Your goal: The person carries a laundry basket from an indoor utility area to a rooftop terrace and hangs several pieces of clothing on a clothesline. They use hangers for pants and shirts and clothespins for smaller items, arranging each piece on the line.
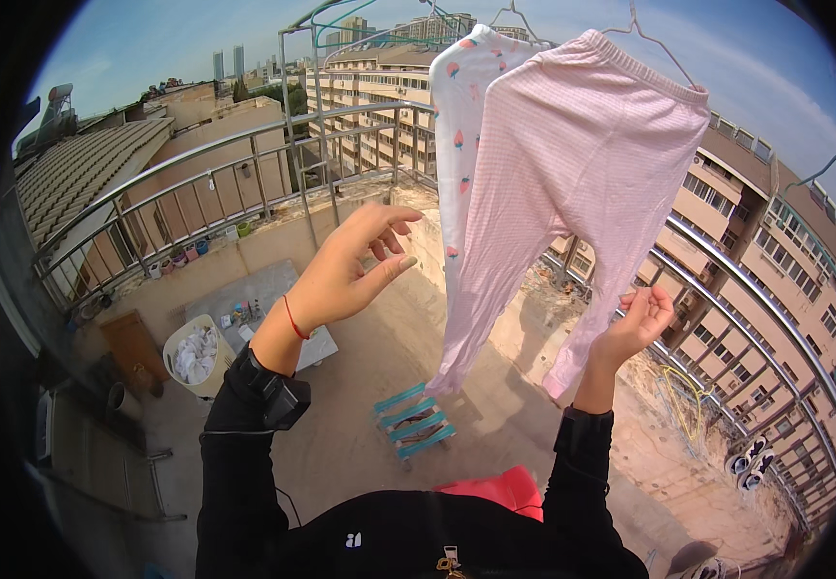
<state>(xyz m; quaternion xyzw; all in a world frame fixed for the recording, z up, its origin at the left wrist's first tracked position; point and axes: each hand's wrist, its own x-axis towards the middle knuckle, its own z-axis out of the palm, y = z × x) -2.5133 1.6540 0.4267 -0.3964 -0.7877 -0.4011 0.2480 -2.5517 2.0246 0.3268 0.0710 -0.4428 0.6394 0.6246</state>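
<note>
Light pink, finely striped pants [570, 159] hang by the waistband from a wire hanger [649, 32]. Behind them, partly covered, hangs a white garment with a strawberry print [454, 137]. My left hand [360, 264], a red cord around its wrist, is raised left of both garments with fingers apart and nothing in it. Beside the lower part of the right pant leg is my right hand [638, 322], its fingers curled. Whether its fingertips pinch the fabric cannot be made out.
Metal railings [750, 289] border the rooftop terrace. A teal slatted stool [414, 421] stands on the floor, near a red plastic object [497, 492]. At left are a cream basket of white laundry [229, 354] and a grey table [273, 286]. Shoes [749, 463] hang at the right railing.
</note>
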